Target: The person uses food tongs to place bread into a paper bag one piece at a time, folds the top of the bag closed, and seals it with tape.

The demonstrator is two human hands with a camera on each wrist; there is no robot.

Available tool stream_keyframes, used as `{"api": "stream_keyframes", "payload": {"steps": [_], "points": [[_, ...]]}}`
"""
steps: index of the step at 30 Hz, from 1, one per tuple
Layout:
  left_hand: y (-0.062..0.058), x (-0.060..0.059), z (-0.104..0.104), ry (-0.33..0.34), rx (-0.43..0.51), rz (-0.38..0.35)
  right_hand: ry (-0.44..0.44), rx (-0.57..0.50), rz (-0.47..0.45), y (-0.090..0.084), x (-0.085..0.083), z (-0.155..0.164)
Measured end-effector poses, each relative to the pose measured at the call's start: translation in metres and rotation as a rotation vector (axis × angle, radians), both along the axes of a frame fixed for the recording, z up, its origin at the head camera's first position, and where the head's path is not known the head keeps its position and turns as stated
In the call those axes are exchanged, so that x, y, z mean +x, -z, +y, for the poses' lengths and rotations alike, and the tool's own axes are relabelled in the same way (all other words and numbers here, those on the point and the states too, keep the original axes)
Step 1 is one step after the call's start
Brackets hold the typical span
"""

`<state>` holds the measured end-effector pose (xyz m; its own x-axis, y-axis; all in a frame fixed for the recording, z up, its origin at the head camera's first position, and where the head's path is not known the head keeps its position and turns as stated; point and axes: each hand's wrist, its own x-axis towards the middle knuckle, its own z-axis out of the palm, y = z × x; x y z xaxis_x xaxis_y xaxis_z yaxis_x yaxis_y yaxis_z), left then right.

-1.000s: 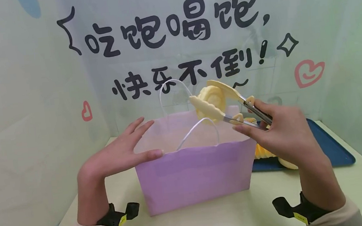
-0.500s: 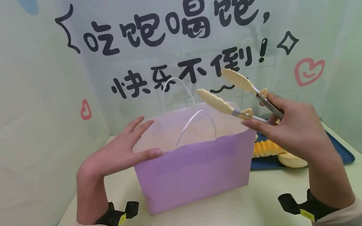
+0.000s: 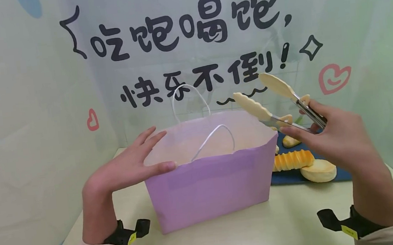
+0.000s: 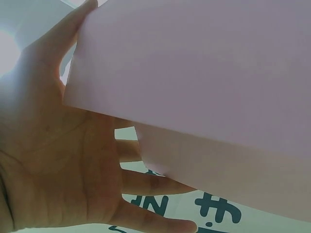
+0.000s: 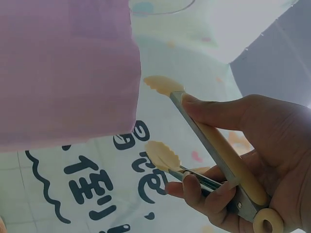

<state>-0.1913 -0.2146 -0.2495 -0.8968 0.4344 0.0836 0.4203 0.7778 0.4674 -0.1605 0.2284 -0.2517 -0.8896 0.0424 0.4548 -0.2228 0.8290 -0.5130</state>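
Observation:
A purple paper bag (image 3: 214, 192) with white handles stands upright on the table, its mouth spread wide. At its left corner rests my left hand (image 3: 126, 164), thumb along the front rim and fingers straight by the left side; in the left wrist view the bag (image 4: 194, 73) lies between thumb and fingers. My right hand (image 3: 340, 136) holds a pair of tongs (image 3: 253, 107) with cream tips above the bag's right edge. The tips stand apart with nothing between them, as the right wrist view of the tongs (image 5: 218, 150) also shows. The bag's contents are hidden.
Right of the bag, partly behind it and my right hand, lies a blue tray (image 3: 341, 174). On it are a ridged golden roll (image 3: 294, 160), a round pale bun (image 3: 318, 170) and a smaller piece of bread (image 3: 291, 141). A printed curtain (image 3: 183, 60) hangs behind.
A yellow scalloped round pastry was between the tongs over the bag; the tongs then opened and it is no longer visible. My right hand moved right with the tongs. The left hand stayed put.

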Motion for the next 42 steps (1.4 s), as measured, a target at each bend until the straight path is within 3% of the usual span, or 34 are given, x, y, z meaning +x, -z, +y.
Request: {"api": "stream_keyframes", "payload": {"steps": [10,16,22,29,42], "points": [[-0.002,0.002,-0.001,-0.006,-0.008,0.006,0.133,0.114,-0.045,0.005,0.0,0.043],[-0.002,0.003,-0.001,-0.011,-0.01,0.007,0.18,0.131,-0.063,0.002,-0.002,0.062],[-0.001,0.003,-0.001,-0.007,-0.001,0.009,0.123,0.141,-0.093,0.008,-0.014,0.071],[0.0,0.001,0.002,-0.001,0.01,0.001,0.037,0.163,-0.182,0.028,-0.035,0.083],[-0.001,0.001,0.002,-0.004,0.001,0.0,-0.128,0.363,-0.284,0.068,-0.057,0.116]]}}
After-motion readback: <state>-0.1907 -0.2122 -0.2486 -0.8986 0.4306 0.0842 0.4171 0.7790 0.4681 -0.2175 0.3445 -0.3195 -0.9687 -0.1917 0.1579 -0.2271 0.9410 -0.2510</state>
